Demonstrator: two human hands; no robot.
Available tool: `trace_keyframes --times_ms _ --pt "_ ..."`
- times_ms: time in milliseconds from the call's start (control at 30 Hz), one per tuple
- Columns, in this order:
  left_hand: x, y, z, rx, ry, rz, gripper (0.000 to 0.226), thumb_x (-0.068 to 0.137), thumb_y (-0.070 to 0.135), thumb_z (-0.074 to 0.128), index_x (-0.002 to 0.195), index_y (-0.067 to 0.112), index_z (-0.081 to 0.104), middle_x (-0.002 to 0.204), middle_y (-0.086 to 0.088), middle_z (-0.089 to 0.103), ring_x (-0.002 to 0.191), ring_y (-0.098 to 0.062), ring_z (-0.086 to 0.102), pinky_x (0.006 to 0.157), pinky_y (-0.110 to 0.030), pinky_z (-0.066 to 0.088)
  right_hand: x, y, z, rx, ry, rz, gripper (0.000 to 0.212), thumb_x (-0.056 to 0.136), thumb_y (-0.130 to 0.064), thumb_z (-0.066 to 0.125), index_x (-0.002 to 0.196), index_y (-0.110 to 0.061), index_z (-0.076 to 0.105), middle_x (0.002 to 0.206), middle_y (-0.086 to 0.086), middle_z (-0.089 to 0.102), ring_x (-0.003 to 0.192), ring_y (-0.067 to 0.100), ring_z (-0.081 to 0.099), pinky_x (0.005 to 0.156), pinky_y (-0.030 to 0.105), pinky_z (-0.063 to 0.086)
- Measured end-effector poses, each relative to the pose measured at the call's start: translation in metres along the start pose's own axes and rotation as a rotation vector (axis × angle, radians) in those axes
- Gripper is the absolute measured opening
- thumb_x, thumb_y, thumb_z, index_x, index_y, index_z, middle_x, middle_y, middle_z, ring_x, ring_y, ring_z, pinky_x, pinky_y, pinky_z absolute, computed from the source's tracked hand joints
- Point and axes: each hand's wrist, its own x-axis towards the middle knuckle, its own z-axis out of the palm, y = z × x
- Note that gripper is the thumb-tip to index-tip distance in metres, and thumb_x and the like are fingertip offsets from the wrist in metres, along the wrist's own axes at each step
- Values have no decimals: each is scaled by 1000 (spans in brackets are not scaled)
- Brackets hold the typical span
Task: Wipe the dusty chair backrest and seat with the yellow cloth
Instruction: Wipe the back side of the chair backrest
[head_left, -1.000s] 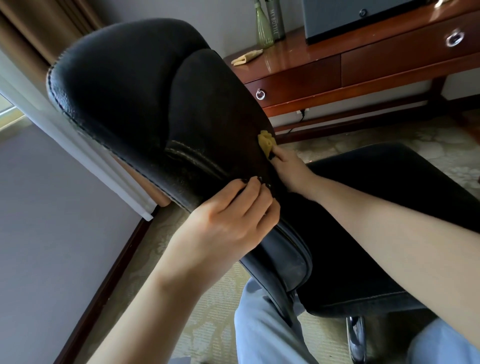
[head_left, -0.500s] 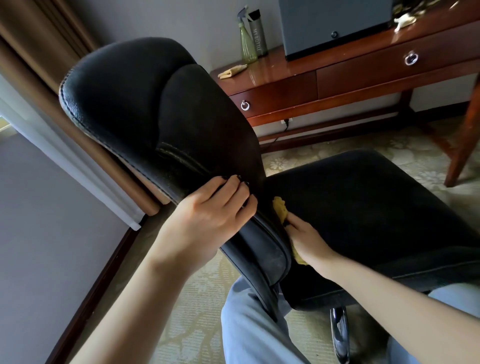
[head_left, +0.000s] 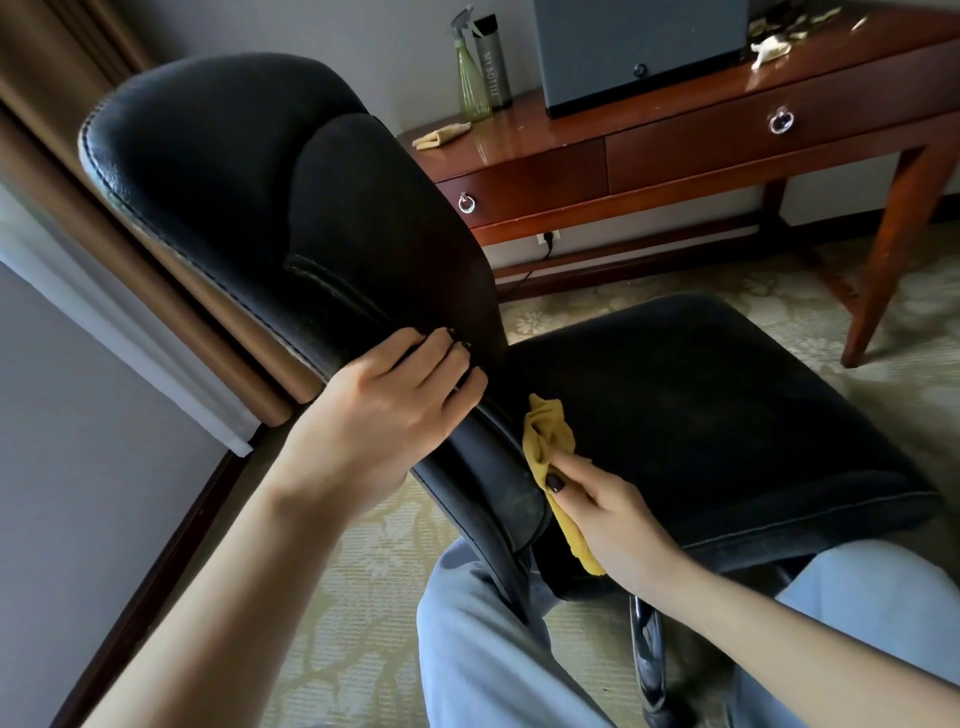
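Two drawers front the wooden desk (head_left: 675, 156) beyond the seat (head_left: 701, 405), and patterned carpet (head_left: 363, 597) lies beneath it; we see the left hand (head_left: 384, 421) curled over the backrest (head_left: 234, 182) edge just above the seat's rear, gripping it; the right hand (head_left: 608, 514) pinches the yellow cloth (head_left: 548, 431) against the seat's rear edge, thumb on top; the bunched cloth's long axis follows that edge, its free end toward the backrest.

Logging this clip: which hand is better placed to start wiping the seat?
Right. The right hand pinches the yellow cloth at the rear of the seat; the left hand grips the backrest, without a cloth.
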Motion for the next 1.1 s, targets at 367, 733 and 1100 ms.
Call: trace_keyframes --times_ms 367,733,1100 --pt "0 0 1 -4 -10 -17 52 89 -7 16 118 1 58 117 -18 61 114 -34 56 99 -40 34 29 31 11 -562 103 -685 42 102 -21 35 144 -18 34 151 0 33 144 17 24 116 24 22" --pt "-1 2 2 4 5 -26 48 87 -8 23 119 -1 57 117 -20 60 114 -35 56 99 -41 34 21 84 -11 -801 187 -718 60 81 11 59 131 -19 47 134 10 49 123 23 51 110 16 27" --pt "-1 4 -1 -24 7 -43 61 89 -7 5 118 0 59 116 -19 61 114 -34 56 99 -40 35 -14 113 -29 -796 60 -521 67 68 22 68 126 -10 58 128 -5 50 118 16 53 106 8 26"
